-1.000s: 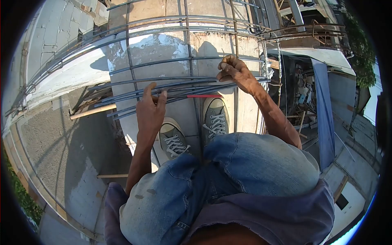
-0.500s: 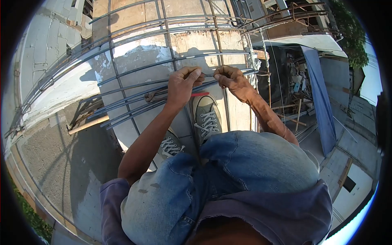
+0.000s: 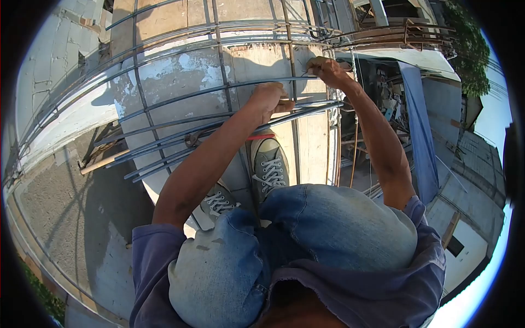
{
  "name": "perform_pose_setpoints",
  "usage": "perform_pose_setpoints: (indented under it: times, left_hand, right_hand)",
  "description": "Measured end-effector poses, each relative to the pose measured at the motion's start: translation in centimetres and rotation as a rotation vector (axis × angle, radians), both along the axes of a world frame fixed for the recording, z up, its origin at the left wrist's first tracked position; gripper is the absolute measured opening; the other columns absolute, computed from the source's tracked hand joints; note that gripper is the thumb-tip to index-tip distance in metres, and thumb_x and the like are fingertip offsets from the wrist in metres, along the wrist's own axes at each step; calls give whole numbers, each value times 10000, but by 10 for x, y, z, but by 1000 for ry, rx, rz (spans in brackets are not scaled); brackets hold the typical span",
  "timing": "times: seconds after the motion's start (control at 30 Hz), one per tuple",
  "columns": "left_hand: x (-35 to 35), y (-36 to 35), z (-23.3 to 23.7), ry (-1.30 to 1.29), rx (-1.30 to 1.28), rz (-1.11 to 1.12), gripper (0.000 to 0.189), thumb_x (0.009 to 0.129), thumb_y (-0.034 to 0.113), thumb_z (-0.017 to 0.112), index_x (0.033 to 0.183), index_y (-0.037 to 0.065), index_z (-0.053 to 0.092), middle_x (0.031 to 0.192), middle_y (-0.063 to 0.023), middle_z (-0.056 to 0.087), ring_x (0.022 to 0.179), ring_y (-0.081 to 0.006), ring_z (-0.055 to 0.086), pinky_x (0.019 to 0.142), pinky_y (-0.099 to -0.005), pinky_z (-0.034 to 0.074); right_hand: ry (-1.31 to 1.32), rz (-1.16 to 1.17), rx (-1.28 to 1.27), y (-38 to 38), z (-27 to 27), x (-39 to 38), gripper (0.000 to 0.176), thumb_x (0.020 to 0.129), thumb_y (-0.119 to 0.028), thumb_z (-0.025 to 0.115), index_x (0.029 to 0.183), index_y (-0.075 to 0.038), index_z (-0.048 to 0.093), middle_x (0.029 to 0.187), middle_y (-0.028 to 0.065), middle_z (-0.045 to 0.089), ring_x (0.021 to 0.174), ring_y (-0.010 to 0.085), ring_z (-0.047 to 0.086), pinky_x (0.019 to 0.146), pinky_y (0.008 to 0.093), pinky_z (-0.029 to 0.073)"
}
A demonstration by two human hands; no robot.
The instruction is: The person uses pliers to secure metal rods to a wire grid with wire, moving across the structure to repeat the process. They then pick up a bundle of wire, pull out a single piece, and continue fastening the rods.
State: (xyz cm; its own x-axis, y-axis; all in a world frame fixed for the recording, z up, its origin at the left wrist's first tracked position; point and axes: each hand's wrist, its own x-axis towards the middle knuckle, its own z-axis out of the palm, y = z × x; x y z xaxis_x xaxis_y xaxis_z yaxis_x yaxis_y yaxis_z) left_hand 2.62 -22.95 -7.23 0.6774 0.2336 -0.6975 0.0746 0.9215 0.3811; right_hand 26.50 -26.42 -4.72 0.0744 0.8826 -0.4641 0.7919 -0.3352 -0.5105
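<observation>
Over the rebar grid [image 3: 180, 104], the left hand [image 3: 267, 97] is fisted around a loose bar [image 3: 314, 108] just beyond the shoe [image 3: 269, 164], while the right hand [image 3: 328, 68] pinches shut at a farther crossing, its hold too small to tell.

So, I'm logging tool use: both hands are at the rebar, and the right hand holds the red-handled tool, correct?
No. The head view shows the red-handled tool lying on the rebar by the shoe, in neither hand. The left hand and right hand are both at the rebar.
</observation>
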Motion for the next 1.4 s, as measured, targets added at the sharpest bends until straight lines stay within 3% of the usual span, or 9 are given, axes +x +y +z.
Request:
perform_pose_setpoints:
  times: [0.3,0.37,0.6,0.67,1.03,1.13,1.23,1.3,1.4]
  left_hand:
    - [24,-8,-13,88,-63,115,289,908,43,526,1145,-117,482,987,-183,565,810,-315,669,731,-341,618]
    - [27,-12,-11,103,-76,271,71,870,-24,529,919,-61,565,821,-139,583,672,-243,654,587,-303,594]
    - [24,-15,-2,156,-12,259,90,879,-32,518,938,-72,573,881,-162,623,693,-217,661,627,-292,600]
    - [27,-13,-14,74,-116,251,247,899,16,501,1123,-86,487,1021,-214,597,947,-296,650,803,-344,593]
    - [13,1,-15,-89,-334,157,195,933,111,475,1062,-36,492,1029,-219,604,831,-270,664,684,-315,610]
    - [1,7,17,-27,-213,56,258,937,120,495,1126,-56,492,1013,-198,618,783,-242,664,623,-297,596]
    - [-11,21,23,62,379,-216,421,900,134,574,1267,-32,449,1042,-189,632,772,-241,670,626,-320,576]
    - [-6,36,5,237,1402,-197,602,845,146,648,1379,52,389,1069,-188,638,844,-285,662,728,-370,552]
    - [5,53,-9,138,1488,-565,701,798,154,692,1402,94,341,1089,-201,629,955,-349,628,871,-417,505]
  right_hand:
    - [105,182,-119,23,-2,-8,167,902,-158,602,997,-29,651,877,69,662,816,179,595,767,321,466]
    - [51,135,-213,23,1,-10,266,835,-174,575,1060,-57,653,971,133,662,937,275,615,852,372,465]
    - [-100,97,104,7,-2,-29,184,890,-154,591,925,21,638,809,165,658,730,272,637,674,389,499]
    - [-147,3,109,0,6,-47,173,881,-150,606,915,15,644,796,166,665,715,276,648,664,390,508]
    - [-169,-175,567,-43,-8,-84,123,882,-100,595,940,-6,649,855,149,644,763,300,654,673,380,510]
    - [-145,-227,486,-35,-13,-70,125,896,-105,583,942,-13,654,816,140,654,722,280,647,650,369,502]
    - [-93,-285,418,-28,-16,-64,160,928,-143,554,936,-18,654,744,122,655,652,230,616,609,345,483]
    - [3,-381,236,-22,-11,-64,113,892,-84,571,865,-19,659,702,166,609,606,254,548,589,354,452]
    - [49,-389,250,-23,-20,-58,127,903,-103,561,877,-34,665,684,149,594,595,207,512,581,337,443]
